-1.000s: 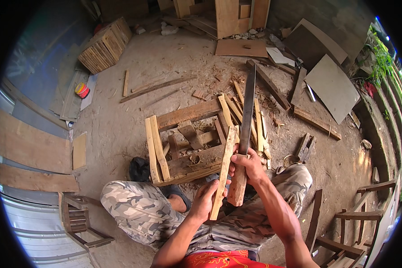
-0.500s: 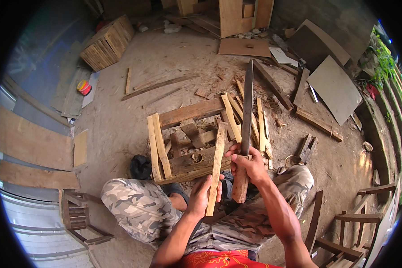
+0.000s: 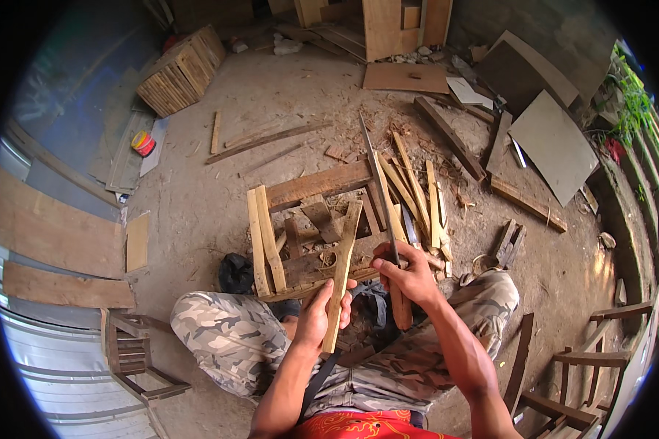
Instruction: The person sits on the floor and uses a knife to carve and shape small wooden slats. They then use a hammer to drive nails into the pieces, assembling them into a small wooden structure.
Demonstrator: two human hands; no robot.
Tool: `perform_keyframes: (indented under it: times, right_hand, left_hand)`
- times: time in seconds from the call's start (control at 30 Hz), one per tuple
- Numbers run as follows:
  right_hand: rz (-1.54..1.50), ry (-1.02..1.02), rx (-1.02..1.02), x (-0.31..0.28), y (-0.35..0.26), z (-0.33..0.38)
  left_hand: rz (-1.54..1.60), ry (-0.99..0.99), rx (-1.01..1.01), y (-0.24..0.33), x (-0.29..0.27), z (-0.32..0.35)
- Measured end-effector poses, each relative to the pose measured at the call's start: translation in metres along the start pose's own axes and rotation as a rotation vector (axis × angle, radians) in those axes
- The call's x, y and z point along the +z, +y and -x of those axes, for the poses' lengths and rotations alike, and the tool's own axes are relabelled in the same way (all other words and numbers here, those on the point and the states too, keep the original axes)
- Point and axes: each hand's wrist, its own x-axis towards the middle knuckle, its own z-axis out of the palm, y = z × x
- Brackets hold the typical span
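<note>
My left hand (image 3: 316, 316) is closed around the lower part of a pale wooden piece (image 3: 348, 245), its wider, bent upper end tilted away from me. In my right hand (image 3: 410, 274) is the wooden handle of a machete (image 3: 378, 174); its long blade points away, seen nearly edge-on, beside the wooden piece and apart from it. Both hands are above my lap, at the near side of a low frame of rough timber (image 3: 321, 184). Two pale strips (image 3: 269, 245) lie across the frame's left side.
Several cut strips (image 3: 433, 205) and shavings lie right of the frame, near a saw-like metal blade (image 3: 409, 225). A black plastic bag (image 3: 236, 272) is by my left knee. Beams (image 3: 450, 137), boards (image 3: 554, 146), a slatted crate (image 3: 181, 72) and a red-yellow tub (image 3: 143, 143) surround me.
The machete has turned from broad side to nearly edge-on, and its tip has swung left. The wooden piece has rolled in my left hand and moved slightly left, showing its bent profile.
</note>
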Motion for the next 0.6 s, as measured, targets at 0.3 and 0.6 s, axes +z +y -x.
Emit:
perform_keyframes:
  times: [0.3,0.6]
  right_hand:
    - [0.015,0.077,0.018,0.002,-0.007,0.001]
    - [-0.145,0.116,0.043,-0.001,-0.001,-0.002]
  left_hand:
    - [0.042,0.003,-0.045,0.009,-0.008,0.013]
    - [0.691,-0.374,-0.361,0.011,-0.040,0.011]
